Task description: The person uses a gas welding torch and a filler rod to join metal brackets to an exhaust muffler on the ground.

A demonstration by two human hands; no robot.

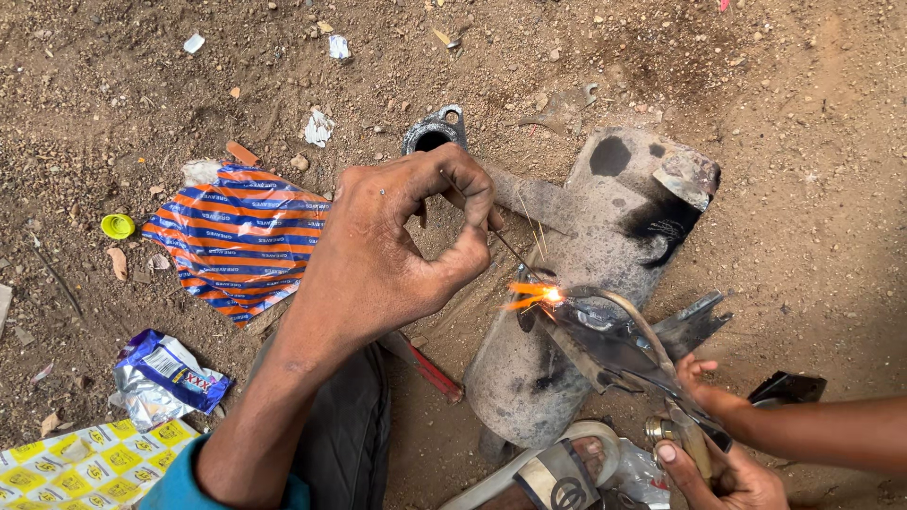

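My left hand [387, 255] pinches a thin metal rod [515, 253] between thumb and fingers, its tip slanting down to a small orange flame [540, 296]. The flame burns on a sooty grey metal cylinder [605, 236] that lies on the dirt. A flanged pipe end [435, 132] shows beyond my hand. My right hand [732, 472], reaching in from the right, grips the brass handle of a torch [614, 345]. The torch's curved dark neck ends at the flame. A bent metal bracket lies under the torch on the cylinder.
A sandalled foot [557, 472] rests against the cylinder's near end. A red-handled tool [430, 370] lies on the dirt beside it. To the left are an orange-and-blue striped bag [241, 236], a yellow cap [117, 225], a foil packet [165, 378] and a yellow printed sheet [85, 463]. Litter dots the ground.
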